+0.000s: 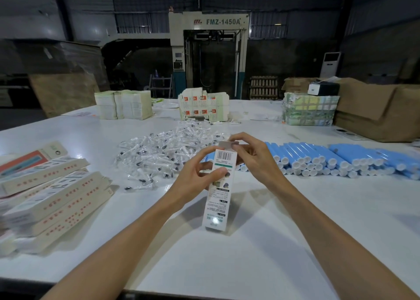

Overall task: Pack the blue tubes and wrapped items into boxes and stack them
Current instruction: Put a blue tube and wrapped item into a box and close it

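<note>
Hands meet in the middle of the frame over a white table (261, 243). Left hand (195, 174) wraps its fingers around a long white box (219, 190). Right hand (252, 156) pinches the box's top flap. Blue tubes (329, 161) lie at right, wrapped items (163, 152) behind, filled boxes (52, 193) at left.

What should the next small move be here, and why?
Probably tuck the top flap shut: the left hand grips the box, and the right hand pinches its raised flap. Whether the box is filled cannot be seen.
</note>
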### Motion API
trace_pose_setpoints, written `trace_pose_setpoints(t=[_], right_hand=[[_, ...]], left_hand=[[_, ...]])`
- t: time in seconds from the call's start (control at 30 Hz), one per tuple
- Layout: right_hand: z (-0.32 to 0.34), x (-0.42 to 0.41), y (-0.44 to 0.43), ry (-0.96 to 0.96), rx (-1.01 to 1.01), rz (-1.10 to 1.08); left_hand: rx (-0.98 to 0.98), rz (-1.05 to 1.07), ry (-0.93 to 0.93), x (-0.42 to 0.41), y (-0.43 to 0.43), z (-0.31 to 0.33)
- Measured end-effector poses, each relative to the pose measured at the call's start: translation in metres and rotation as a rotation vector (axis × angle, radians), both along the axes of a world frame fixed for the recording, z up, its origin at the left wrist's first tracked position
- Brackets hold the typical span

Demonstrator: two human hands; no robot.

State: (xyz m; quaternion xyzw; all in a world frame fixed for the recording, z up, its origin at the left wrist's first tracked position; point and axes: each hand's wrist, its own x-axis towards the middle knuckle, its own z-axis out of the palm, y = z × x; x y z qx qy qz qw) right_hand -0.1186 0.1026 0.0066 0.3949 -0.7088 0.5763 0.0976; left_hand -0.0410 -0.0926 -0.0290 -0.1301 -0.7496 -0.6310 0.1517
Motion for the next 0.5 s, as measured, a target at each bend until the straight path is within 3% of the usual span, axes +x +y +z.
trace_pose_setpoints(t=[0.2,0.5], right_hand=[[0.0054,0.0070,0.0002,-0.211,-0.088,0.131],[0.0107,0.0051,-0.0027,-0.384,-0.127,0.104]], left_hand=[[-0.016,0.015,-0.008,0.0006,-0.0017,0.0001],[-0.021,-0.003,-0.011,0.0024,-0.0026,0.0017]])
